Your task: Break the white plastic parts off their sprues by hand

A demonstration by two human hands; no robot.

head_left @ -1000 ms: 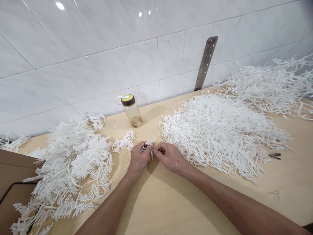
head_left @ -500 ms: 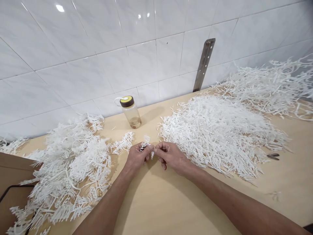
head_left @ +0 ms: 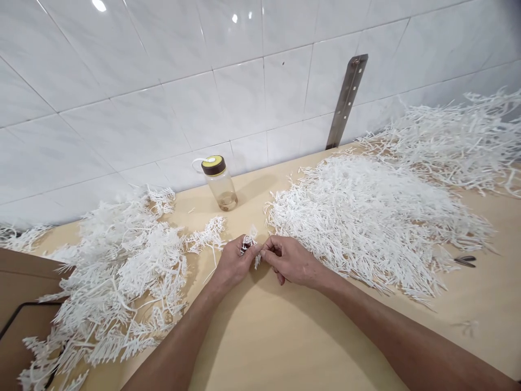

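Note:
In my left hand (head_left: 236, 262), closed between thumb and fingers, is a small white branched plastic piece (head_left: 249, 238) whose thin twigs stick out above and below the grip. My right hand (head_left: 290, 260) meets it from the right, thumb and forefinger pinched at the piece's edge; the exact spot between the fingertips is too small to make out. To the left lies a tangled heap of white branched plastic strands (head_left: 142, 266), with a small clump (head_left: 207, 234) close by my left hand. Beyond my right hand spreads a wide pile of short white plastic twigs (head_left: 366, 222).
A clear bottle (head_left: 223, 187) with a dark and yellow lid stands behind my hands. On the right lies a small dark tool (head_left: 465, 261), perhaps snippers. A perforated metal strip (head_left: 347, 103) leans on the tiled wall. A cardboard box (head_left: 28, 282) sits at left on the wooden table (head_left: 277, 336).
Both hands stay together and appear slightly further right, largely along with the whole view. A thin white strand now shows beside my left wrist. The white piece remains in my left hand.

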